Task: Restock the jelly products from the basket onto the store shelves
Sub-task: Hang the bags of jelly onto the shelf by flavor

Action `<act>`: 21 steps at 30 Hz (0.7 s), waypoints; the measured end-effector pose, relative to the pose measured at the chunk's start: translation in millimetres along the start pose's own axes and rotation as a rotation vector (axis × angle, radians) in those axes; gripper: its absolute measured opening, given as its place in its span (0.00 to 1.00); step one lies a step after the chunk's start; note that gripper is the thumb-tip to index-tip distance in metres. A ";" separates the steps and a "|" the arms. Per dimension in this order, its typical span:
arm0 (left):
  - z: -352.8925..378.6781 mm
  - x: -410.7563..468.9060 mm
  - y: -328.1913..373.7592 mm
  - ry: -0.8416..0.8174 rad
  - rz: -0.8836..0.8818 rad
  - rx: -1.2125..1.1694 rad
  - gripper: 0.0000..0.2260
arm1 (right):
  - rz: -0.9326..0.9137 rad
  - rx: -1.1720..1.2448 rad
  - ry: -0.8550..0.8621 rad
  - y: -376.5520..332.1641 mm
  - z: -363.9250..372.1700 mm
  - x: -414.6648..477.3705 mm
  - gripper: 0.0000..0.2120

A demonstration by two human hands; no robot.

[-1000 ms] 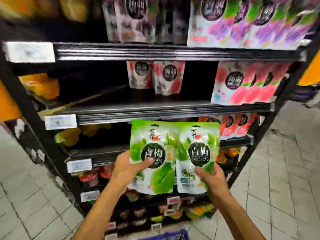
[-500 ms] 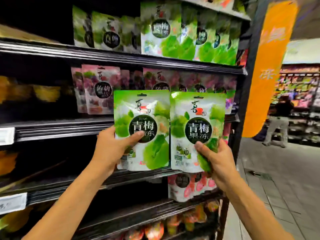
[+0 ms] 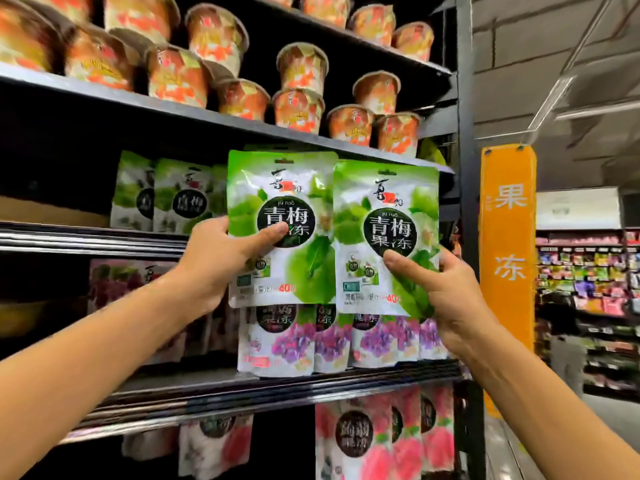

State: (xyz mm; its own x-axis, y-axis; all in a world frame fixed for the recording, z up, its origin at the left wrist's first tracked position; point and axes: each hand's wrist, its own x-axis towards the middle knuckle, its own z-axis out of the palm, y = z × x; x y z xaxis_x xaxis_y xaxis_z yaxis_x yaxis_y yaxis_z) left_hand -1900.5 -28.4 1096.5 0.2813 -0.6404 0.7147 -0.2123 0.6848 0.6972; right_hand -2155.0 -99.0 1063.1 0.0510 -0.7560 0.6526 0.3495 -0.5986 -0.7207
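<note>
Head view: left hand [image 3: 211,261] grips the left green jelly pouch [image 3: 280,226], thumb across its front. Right hand [image 3: 446,299] grips the right green jelly pouch [image 3: 386,237] likewise. Both pouches are held upright, side by side, in front of the shelf [image 3: 93,237] stocked with matching green pouches [image 3: 162,195]

2 hands [image 3: 211,258] [image 3: 446,292], 2 green jelly pouches [image 3: 277,181] [image 3: 388,195], 1 orange banner [image 3: 507,237], and over 10 orange cups [image 3: 301,67].
</note>
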 end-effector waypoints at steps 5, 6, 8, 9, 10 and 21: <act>-4.9 31.3 14.7 0.042 0.083 0.129 0.29 | -0.046 -0.028 -0.002 -17.9 7.7 45.0 0.47; -9.4 33.3 16.5 0.045 0.085 0.133 0.28 | -0.048 -0.072 0.006 -18.7 10.2 50.7 0.52; -22.7 35.1 19.4 0.061 0.079 0.145 0.28 | -0.068 -0.150 0.011 -16.0 17.7 60.1 0.57; -30.7 34.1 21.7 0.078 0.075 0.158 0.28 | -0.081 -0.173 -0.004 -13.6 23.3 63.3 0.57; -39.0 32.8 24.3 0.100 0.073 0.173 0.28 | -0.100 -0.191 -0.018 -10.8 29.9 66.0 0.58; -120.3 23.6 48.4 0.307 0.000 0.261 0.23 | -0.053 -0.229 -0.137 -4.6 140.5 89.8 0.20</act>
State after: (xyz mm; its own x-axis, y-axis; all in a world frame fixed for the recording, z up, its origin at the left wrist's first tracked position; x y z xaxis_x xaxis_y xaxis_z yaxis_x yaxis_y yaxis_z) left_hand -1791.6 31.6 1140.3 0.5393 -0.4797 0.6921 -0.4315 0.5483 0.7163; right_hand -2020.6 -126.9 1157.9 0.1701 -0.6880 0.7055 0.1355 -0.6928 -0.7083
